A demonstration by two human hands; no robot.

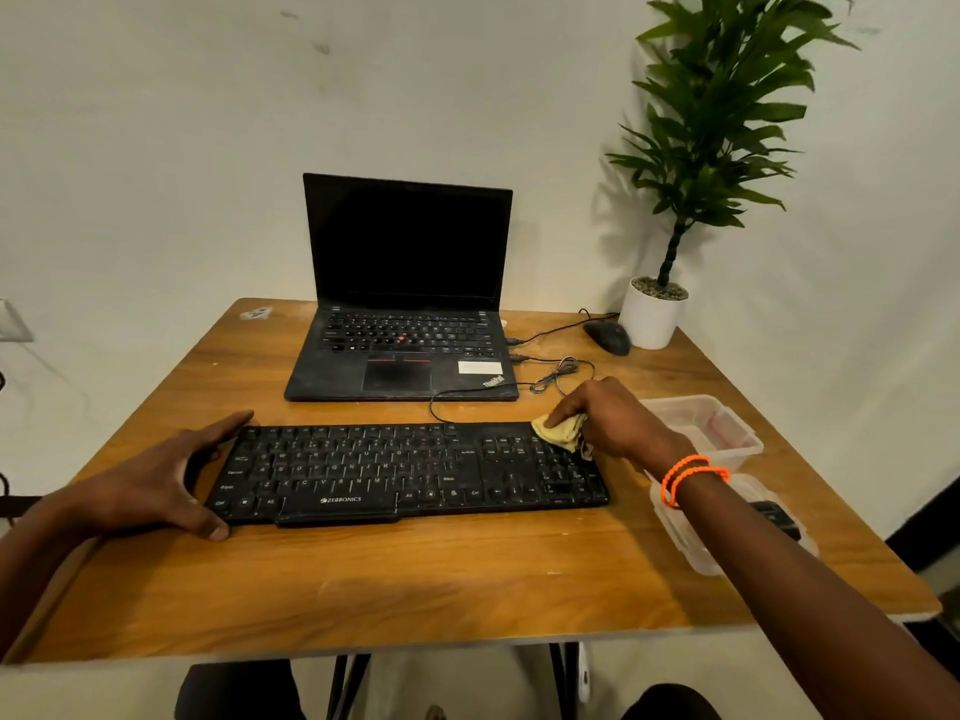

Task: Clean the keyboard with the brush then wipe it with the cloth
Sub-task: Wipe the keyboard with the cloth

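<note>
A black keyboard lies across the middle of the wooden table. My right hand grips a crumpled yellow cloth and presses it onto the keyboard's far right corner, above the number pad. My left hand rests against the keyboard's left end, thumb at the far corner and fingers along the near corner. A dark object that may be the brush lies in a clear plastic container under my right forearm.
An open black laptop stands behind the keyboard, with cables running to a black mouse. A potted plant stands at the back right corner. A second clear container sits right of my right hand.
</note>
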